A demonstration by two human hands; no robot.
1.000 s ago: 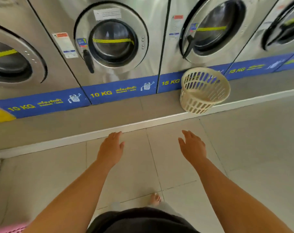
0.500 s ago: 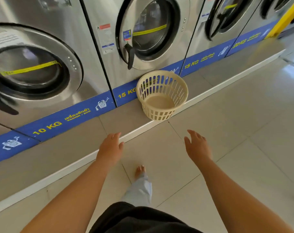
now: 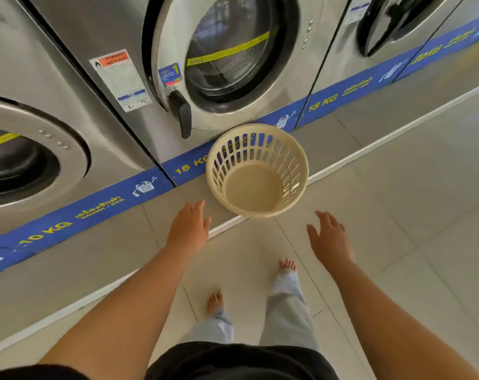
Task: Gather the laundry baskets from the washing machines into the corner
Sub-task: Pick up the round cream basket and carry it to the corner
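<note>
A round cream plastic laundry basket [image 3: 293,149] with slotted walls stands empty and upright on the grey step in front of the 15 KG washing machine [image 3: 117,31]. My left hand [image 3: 188,229] reaches out just below and left of the basket, fingers apart, a short gap from its rim. My right hand [image 3: 330,239] is stretched out below and right of the basket, palm turned inward, fingers spread, also not touching it. Neither hand holds anything.
A row of steel front-loading machines stands on a raised grey step [image 3: 76,272] with a white edge and a blue label strip [image 3: 96,209]. The round doors are shut. Pale floor tiles [image 3: 413,215] stretch to the right. My bare feet are on the tiles below the basket.
I have stepped closer to the basket, which now looms larger and nearer the middle. Both hands have moved up toward it, one on either side.
</note>
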